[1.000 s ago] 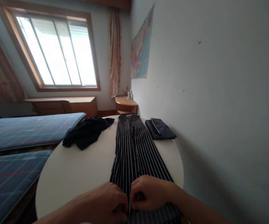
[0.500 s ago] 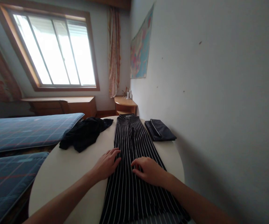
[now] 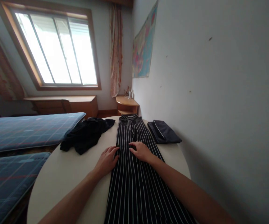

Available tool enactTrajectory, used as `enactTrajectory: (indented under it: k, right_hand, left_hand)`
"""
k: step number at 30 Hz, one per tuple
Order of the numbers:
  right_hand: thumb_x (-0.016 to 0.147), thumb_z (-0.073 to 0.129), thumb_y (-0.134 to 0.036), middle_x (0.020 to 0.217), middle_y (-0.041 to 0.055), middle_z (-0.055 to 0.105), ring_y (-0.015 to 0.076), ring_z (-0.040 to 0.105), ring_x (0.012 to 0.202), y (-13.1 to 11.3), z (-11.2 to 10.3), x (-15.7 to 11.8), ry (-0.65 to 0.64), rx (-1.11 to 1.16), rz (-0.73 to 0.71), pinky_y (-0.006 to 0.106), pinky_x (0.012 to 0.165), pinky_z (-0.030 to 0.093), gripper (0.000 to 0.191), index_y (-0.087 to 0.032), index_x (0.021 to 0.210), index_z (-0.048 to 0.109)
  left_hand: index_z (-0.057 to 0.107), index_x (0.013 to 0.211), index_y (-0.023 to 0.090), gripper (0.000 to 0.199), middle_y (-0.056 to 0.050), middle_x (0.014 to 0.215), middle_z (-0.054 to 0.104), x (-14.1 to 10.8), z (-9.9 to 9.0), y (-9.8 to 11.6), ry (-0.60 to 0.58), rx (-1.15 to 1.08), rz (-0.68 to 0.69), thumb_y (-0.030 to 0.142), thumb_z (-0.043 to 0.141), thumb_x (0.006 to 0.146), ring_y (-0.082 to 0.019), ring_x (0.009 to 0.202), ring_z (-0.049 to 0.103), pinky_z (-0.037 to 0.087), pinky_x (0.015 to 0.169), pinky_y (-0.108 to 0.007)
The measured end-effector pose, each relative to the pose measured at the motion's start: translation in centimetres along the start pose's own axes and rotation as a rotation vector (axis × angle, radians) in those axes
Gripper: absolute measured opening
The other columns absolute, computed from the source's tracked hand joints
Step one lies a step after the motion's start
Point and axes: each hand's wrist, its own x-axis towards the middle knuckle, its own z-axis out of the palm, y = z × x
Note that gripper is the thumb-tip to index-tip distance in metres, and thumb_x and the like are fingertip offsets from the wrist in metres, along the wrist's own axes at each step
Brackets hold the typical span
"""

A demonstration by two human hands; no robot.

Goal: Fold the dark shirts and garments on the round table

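Black trousers (image 3: 134,186) with white pinstripes lie lengthwise on the round, cream-coloured table (image 3: 55,183), waistband at the far end and legs toward me. At their left edge rests my left hand (image 3: 106,159), open, with the fingertips touching the cloth. My right hand (image 3: 142,151) is on top of the trousers near their middle, thumb and fingers apart and slightly bent, holding nothing. Part of the right side of the trousers is hidden under my right forearm.
A crumpled black garment (image 3: 85,133) sits at the table's far left. Toward the far right edge lies a folded dark garment (image 3: 164,132), close to the wall (image 3: 230,118). Blue plaid mattresses (image 3: 32,129) stand left of the table.
My right hand has moved away from me along the trousers, toward the waistband. My left hand stays at the left edge. The camera view has shifted slightly.
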Motion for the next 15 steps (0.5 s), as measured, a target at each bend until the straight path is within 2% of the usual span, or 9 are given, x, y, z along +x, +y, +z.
enactTrajectory:
  k: [3,6,9,12,15]
  right_hand:
    - [0.089,0.054,-0.024,0.112,0.0049,0.073,0.0184,0.066,0.105,0.4,0.2,0.4,0.036,0.035,0.048,0.029,0.095,0.045,0.027,-0.021,0.108,0.073]
    - [0.087,0.052,-0.02,0.108,0.0046,0.073,0.018,0.067,0.099,1.0,-0.2,0.5,0.101,0.009,0.153,0.028,0.092,0.046,0.028,-0.02,0.105,0.073]
    - [0.086,0.053,-0.02,0.109,0.0076,0.07,0.0184,0.064,0.102,1.4,-0.5,0.1,0.061,-0.041,0.129,0.029,0.094,0.045,0.027,-0.017,0.104,0.073]
    - [0.088,0.055,-0.027,0.119,0.0106,0.064,0.021,0.058,0.113,1.1,-0.7,-1.1,0.03,-0.096,0.042,0.033,0.102,0.041,0.03,-0.016,0.112,0.07]
    - [0.088,0.058,-0.042,0.139,0.014,0.052,0.0276,0.047,0.128,0.5,-1.1,-3.0,-0.06,-0.128,0.031,0.043,0.109,0.034,0.051,-0.017,0.133,0.057]
  left_hand:
    - [0.052,0.139,0.024,0.045,-0.008,0.143,0.052,-0.1,0.0,0.0,-0.033,0.035,-0.006,0.027,0.047,0.094,-0.026,0.132,0.046,0.036,0.113,-0.045]
    - [0.048,0.143,0.024,0.049,-0.008,0.154,0.039,-0.2,0.0,0.0,-0.099,0.072,-0.004,0.028,0.044,0.095,-0.027,0.14,0.038,0.033,0.115,-0.047]
    - [0.044,0.146,0.023,0.052,-0.006,0.159,0.03,-0.5,-0.6,0.1,-0.163,0.079,0.019,0.027,0.043,0.094,-0.028,0.145,0.03,0.028,0.118,-0.048]
    - [0.036,0.151,0.028,0.058,-0.003,0.162,0.023,-1.1,-1.5,0.6,-0.188,0.061,0.094,0.031,0.047,0.094,-0.029,0.149,0.019,0.022,0.119,-0.052]
    - [0.03,0.152,0.034,0.062,-0.003,0.164,0.016,-1.8,-2.1,1.5,-0.241,0.016,0.223,0.044,0.051,0.094,-0.031,0.15,0.014,0.017,0.119,-0.055]
